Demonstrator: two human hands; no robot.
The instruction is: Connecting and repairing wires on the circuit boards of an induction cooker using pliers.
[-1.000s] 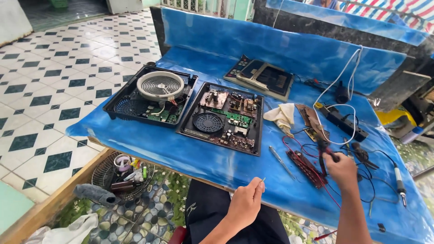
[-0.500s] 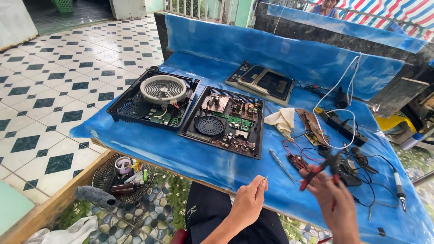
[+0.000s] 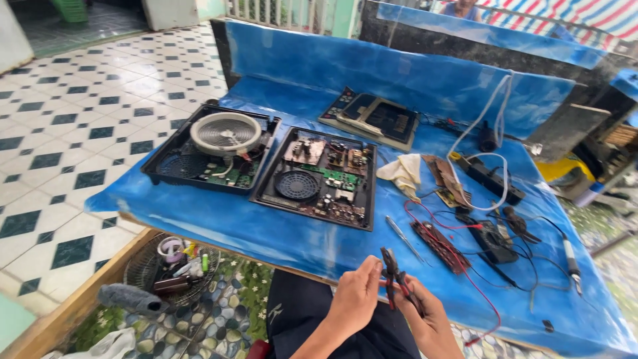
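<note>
A flat rectangular dark glass control panel with a pale frame lies on the blue-covered desk at about twelve o'clock from the open cooker bases; its display window is dark. No packages, labels or signs can be made out.

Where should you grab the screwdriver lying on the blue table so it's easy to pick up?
Probably the screwdriver is best pinched around its middle from above, fingers closing across its thin length. It lies flat and slanted on the blue table, clear of the open cooker tray and circuit board beside it. Both the left hand and right hand hold pliers now.
</note>
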